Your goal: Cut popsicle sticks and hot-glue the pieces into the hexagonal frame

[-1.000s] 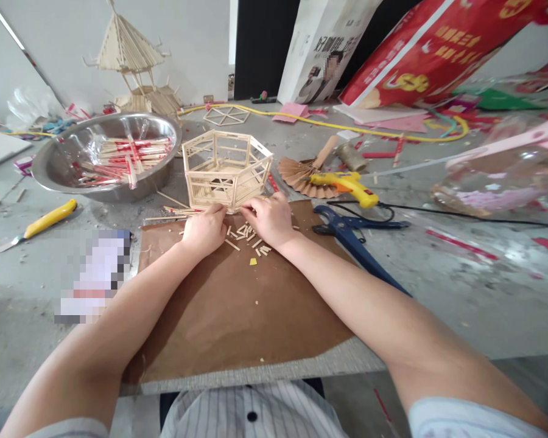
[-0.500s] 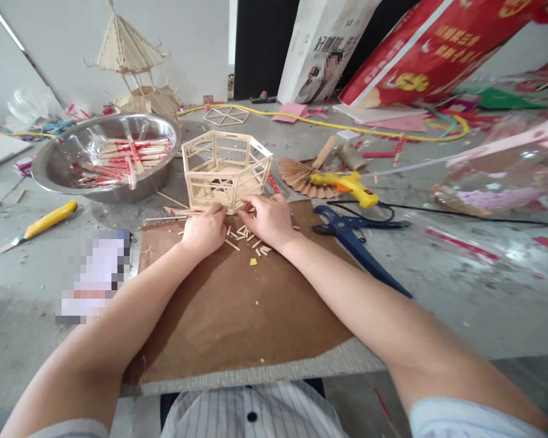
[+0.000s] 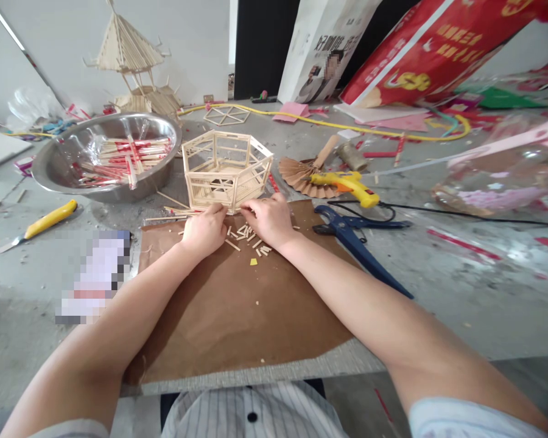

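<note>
A hexagonal frame of thin wooden sticks, open at the top, stands just beyond my fingertips. At its lower front edge my left hand is closed, thumb and fingers pressed together. My right hand pinches close by, to the right of the frame's front corner. Whatever lies between the fingertips of either hand is too small or hidden to make out. Between the hands, short cut stick pieces lie scattered on a brown sheet. Longer sticks lie beyond my left hand.
Left are a steel basin of wrapped sticks, a yellow utility knife and a blurred-out flat item. Right are blue cutters, a yellow glue gun and a paper fan. A stick pavilion stands behind.
My right fingertips have drawn together and shifted slightly beside the frame's base. My left hand and the frame have hardly moved.
</note>
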Demonstrator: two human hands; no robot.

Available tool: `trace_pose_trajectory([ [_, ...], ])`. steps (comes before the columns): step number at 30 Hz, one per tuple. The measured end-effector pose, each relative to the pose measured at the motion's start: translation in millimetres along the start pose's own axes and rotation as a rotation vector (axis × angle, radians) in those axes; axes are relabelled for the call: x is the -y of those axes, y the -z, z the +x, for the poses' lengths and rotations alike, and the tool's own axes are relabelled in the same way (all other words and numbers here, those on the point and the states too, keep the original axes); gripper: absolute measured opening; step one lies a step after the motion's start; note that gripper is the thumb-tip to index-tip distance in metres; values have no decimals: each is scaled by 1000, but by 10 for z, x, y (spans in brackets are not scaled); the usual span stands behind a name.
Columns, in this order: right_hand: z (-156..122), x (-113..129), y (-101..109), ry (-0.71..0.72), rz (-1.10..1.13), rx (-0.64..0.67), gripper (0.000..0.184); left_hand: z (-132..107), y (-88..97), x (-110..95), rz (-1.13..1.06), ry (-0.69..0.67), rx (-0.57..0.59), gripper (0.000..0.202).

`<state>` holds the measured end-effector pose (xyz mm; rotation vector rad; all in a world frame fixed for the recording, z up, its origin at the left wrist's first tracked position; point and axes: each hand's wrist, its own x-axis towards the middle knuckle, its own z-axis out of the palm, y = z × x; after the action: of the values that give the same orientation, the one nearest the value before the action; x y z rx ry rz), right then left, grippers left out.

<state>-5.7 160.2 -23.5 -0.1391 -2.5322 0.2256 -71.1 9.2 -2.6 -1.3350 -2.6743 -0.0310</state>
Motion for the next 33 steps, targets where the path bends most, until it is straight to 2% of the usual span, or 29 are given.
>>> trace_pose_trajectory([
  [33,13,29,26,24,3,41,22,7,63,-38,-16,37,54,40],
])
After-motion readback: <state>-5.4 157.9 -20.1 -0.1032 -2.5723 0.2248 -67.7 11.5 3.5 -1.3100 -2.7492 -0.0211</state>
